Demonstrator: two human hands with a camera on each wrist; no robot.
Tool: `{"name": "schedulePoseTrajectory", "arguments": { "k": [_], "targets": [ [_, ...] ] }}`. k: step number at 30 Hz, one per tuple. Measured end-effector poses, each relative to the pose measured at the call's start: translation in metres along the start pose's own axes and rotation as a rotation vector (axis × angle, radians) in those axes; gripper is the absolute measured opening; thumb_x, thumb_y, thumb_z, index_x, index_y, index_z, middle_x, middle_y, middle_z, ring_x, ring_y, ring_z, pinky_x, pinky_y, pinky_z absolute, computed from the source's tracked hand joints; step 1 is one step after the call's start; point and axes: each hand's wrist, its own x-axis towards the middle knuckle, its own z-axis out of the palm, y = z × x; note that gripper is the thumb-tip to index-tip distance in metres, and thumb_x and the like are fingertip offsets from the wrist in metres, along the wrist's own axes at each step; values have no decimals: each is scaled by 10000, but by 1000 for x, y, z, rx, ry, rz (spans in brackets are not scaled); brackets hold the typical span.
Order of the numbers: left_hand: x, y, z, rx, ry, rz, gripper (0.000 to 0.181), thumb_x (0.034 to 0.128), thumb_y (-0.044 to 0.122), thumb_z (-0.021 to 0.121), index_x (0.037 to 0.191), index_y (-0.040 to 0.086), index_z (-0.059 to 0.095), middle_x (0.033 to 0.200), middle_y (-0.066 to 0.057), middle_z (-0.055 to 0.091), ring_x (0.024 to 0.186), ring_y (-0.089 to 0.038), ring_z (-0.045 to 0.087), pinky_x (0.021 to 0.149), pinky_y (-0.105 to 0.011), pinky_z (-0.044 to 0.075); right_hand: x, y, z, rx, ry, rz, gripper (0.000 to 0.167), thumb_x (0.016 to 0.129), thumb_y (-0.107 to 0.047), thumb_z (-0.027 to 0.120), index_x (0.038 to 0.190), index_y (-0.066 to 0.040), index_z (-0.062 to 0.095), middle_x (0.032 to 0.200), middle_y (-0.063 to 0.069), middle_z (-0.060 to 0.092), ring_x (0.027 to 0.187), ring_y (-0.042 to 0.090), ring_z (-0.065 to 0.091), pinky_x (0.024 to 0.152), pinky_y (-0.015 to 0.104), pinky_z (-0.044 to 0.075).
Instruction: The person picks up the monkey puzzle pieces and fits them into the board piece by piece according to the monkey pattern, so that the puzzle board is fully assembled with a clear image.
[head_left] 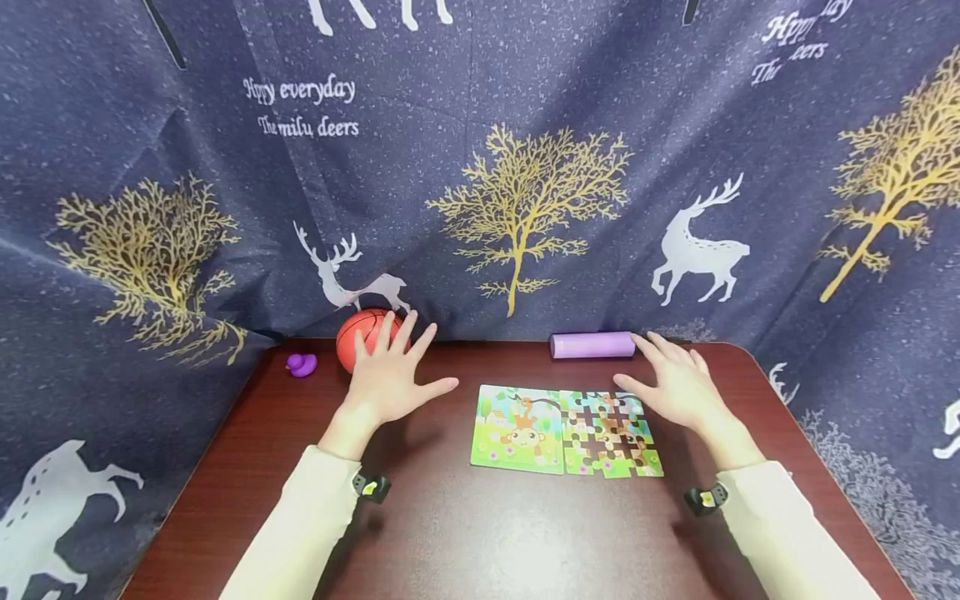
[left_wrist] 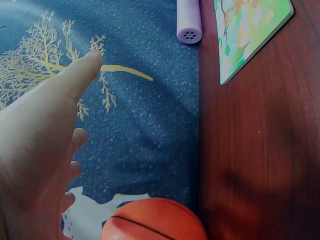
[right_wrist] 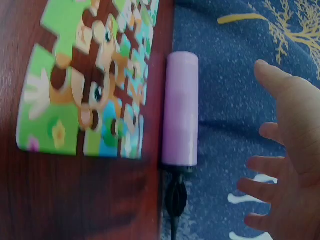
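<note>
My left hand (head_left: 385, 379) is held above the table with its fingers spread, overlapping the red basketball (head_left: 349, 342) in the head view. In the left wrist view the basketball (left_wrist: 155, 220) shows apart from the fingers, and nothing is in the palm. My right hand (head_left: 678, 385), fingers extended and holding nothing, hovers near the purple cylinder (head_left: 592, 345), which looks like a hand pump with a black fitting (right_wrist: 176, 197). Between the hands lies a monkey picture board (head_left: 517, 429). Touching its right side are jigsaw pieces (head_left: 611, 433), laid out with dark gaps among them.
A small purple rubber duck (head_left: 302, 364) sits at the back left of the brown table (head_left: 480, 533). Behind the back edge hangs a dark blue cloth (head_left: 405, 192) printed with deer and trees. The cylinder lies along that edge.
</note>
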Motion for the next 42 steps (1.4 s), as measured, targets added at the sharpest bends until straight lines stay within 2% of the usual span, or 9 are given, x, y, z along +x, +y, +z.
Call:
{"name": "schedulePoseTrajectory", "arguments": {
  "k": [4,10,16,20,26,32,37,42],
  "targets": [
    [-1,7,7,-16,3,30,1021,835,911,443,1646,303,325,1729,-67,164,1579,-378,59,1166,-733,57,1,-8,10,12,24,-41,826,967,-612,627,1550,-50,463,1548,287,424,1407,510,394,1078,722,280],
    [-3,20,21,-55,-26,74,1018,834,902,468,1639,290,349,1721,-69,199,1572,-391,114,1175,-721,93,2,-23,26,57,15,-60,724,968,-555,666,1472,-46,560,1439,271,532,1310,511,486,1048,705,343],
    [-4,30,45,-74,-104,115,1048,814,915,478,1657,322,286,1726,-46,183,1571,-377,127,1171,-711,152,1,-37,45,101,-1,-46,586,933,-454,750,1349,-48,672,1160,195,639,1060,381,601,909,583,471],
    [-5,37,61,-107,-157,154,1100,786,921,513,1660,295,282,1725,-57,183,1566,-385,147,1168,-708,170,0,-44,58,117,-55,-18,553,911,-434,783,1307,-56,699,1107,151,638,995,314,593,853,536,490],
    [-9,48,80,-165,-229,198,1182,722,889,645,1656,247,306,1716,-59,215,1549,-425,182,1106,-774,220,-1,-50,74,63,-93,18,602,866,-506,803,1248,-48,721,1025,131,628,898,289,589,777,516,501],
    [-8,54,91,-178,-294,216,1282,655,892,703,1655,196,304,1716,-16,221,1546,-427,189,1044,-814,271,2,-53,85,57,-107,86,646,829,-515,819,1229,-17,725,1041,165,652,901,335,626,780,547,513],
    [-7,56,92,-199,-316,215,1298,639,871,735,1650,175,314,1713,18,231,1554,-399,189,1047,-826,245,5,-53,88,69,-118,131,641,822,-499,831,1221,-10,718,1101,187,670,1024,403,643,874,627,482],
    [-6,55,96,-193,-321,206,1304,629,882,726,1647,174,322,1706,28,252,1558,-376,190,1061,-825,215,8,-52,86,85,-134,146,662,818,-515,833,1242,-23,703,1124,186,669,1067,419,634,899,658,462]
  ]
}}
